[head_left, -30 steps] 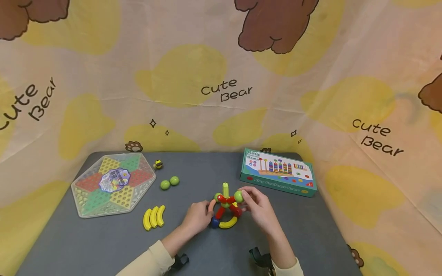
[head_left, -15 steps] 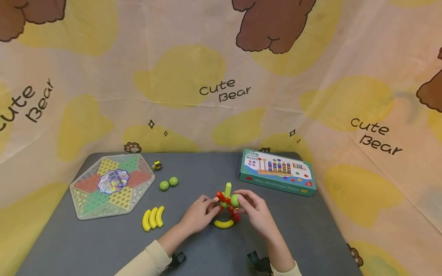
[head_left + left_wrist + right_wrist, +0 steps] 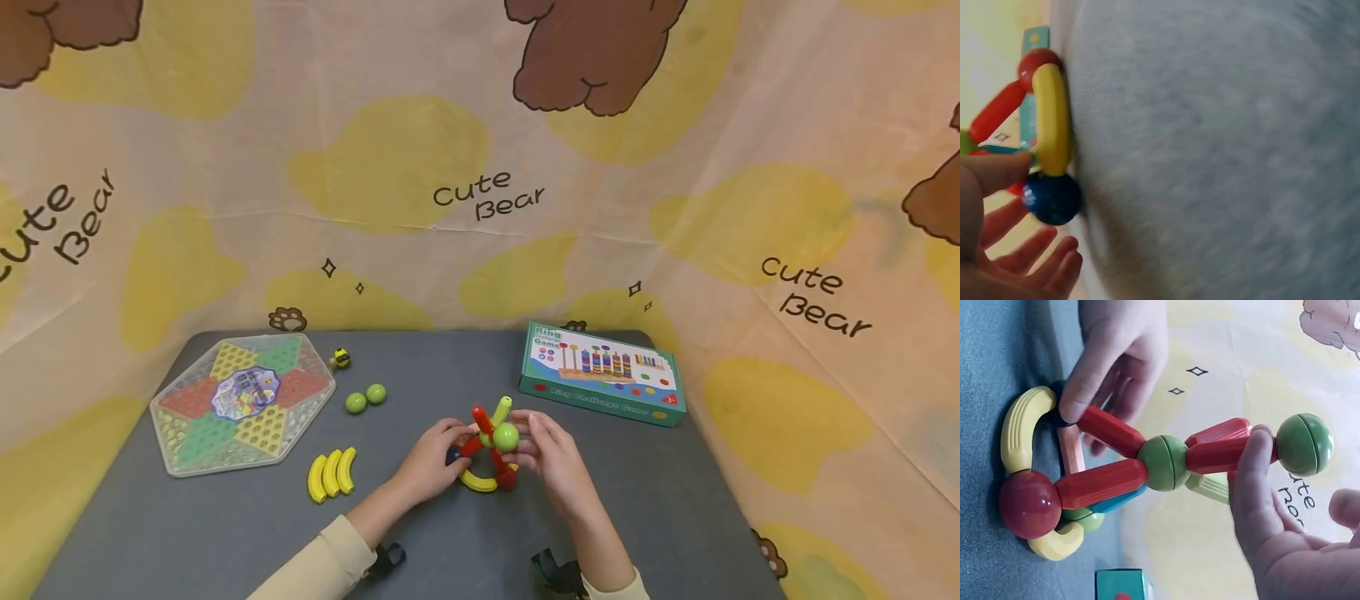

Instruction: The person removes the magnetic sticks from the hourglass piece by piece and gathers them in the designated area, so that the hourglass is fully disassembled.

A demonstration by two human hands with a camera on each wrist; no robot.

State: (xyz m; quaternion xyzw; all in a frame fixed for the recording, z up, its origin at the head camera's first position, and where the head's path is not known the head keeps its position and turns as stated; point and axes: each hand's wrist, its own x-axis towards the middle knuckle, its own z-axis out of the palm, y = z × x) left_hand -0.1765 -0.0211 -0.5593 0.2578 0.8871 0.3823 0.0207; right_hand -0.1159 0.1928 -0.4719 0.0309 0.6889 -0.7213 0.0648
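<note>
Both hands grasp the rod-and-ball toy (image 3: 491, 454) at mid-bench: left hand (image 3: 431, 467) pinches a red rod low down, right hand (image 3: 551, 462) pinches the red rod under the top green ball (image 3: 1304, 444). Only the right wrist view shows the central green ball (image 3: 1163, 462); the left wrist view shows the blue ball (image 3: 1052, 197) touching the grey bench (image 3: 187, 533). A bear-print cloth (image 3: 480, 167) hangs behind. The left hand's grip is blurred in its own view.

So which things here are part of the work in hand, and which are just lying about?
In hand:
rod-and-ball toy
left hand
right hand

Lying about:
yellow curved pieces
two green balls
checkers board
ring game box
</note>
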